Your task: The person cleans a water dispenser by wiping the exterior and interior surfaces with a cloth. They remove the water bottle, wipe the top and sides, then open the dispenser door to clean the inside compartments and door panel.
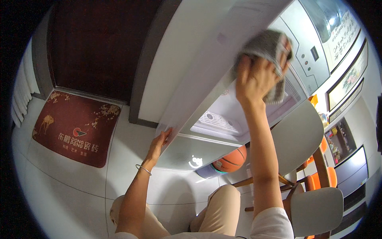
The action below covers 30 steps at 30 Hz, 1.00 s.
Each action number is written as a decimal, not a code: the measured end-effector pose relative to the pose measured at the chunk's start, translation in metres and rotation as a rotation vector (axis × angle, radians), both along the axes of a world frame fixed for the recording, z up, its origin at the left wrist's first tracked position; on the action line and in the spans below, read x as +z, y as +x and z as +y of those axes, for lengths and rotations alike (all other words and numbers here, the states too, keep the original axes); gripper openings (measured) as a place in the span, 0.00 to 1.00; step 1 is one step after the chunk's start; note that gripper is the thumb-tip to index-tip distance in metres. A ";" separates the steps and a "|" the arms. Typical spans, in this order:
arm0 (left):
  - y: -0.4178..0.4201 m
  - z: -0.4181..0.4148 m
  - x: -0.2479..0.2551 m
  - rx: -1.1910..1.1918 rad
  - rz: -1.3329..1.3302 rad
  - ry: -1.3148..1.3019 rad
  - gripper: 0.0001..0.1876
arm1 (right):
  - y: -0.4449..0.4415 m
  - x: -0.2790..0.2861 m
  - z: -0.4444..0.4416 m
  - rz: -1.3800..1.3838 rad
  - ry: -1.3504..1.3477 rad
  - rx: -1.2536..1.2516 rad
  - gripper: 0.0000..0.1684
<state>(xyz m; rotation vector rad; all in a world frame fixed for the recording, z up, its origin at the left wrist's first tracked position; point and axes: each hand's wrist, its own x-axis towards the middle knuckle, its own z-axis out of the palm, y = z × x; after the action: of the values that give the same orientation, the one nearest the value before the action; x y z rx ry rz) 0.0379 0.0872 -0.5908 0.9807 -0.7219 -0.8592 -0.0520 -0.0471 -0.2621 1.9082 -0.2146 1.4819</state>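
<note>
A pale water dispenser [185, 152] stands before me, with a lit recess and a slotted drip tray [219, 122] inside it. My right hand [259, 74] is shut on a grey cloth [262, 44], blurred, at the dispenser's upper front beside the button panel [310, 50]. My left hand [163, 140], with a bangle on its wrist, rests at the lower edge of the dispenser's side; its fingers are partly hidden behind that edge, so how far they are closed does not show.
A red doormat [74, 128] lies by a dark door at the left. An orange basketball [231, 159] sits on a bluish container behind the dispenser. Grey-backed chairs [316, 209] and a wooden table leg [322, 170] stand at the right. Framed pictures [349, 77] hang beyond.
</note>
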 end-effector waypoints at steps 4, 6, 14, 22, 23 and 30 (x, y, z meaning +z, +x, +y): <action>0.007 0.004 0.003 0.023 -0.025 -0.008 0.39 | 0.009 0.019 0.021 0.017 -0.070 0.102 0.34; 0.007 0.007 0.003 0.018 -0.021 -0.013 0.39 | -0.007 0.016 0.005 0.028 -0.089 0.117 0.32; 0.006 0.006 -0.001 -0.013 -0.012 -0.012 0.36 | -0.065 0.000 -0.047 -0.065 -0.050 0.069 0.38; 0.005 0.001 -0.009 -0.027 -0.028 0.015 0.35 | -0.121 -0.021 -0.108 -0.370 0.177 -0.017 0.35; 0.005 0.001 -0.010 -0.032 -0.042 0.014 0.35 | -0.125 -0.022 -0.114 -0.395 0.173 -0.031 0.34; 0.000 0.007 0.005 -0.039 -0.067 0.068 0.37 | -0.045 -0.015 -0.047 -0.253 0.173 -0.035 0.33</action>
<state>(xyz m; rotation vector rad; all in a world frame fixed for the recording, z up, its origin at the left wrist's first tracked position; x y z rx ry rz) 0.0384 0.0945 -0.5856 1.0632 -0.7757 -0.8930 -0.0973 -0.0941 -0.2770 1.8340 -0.5040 1.7281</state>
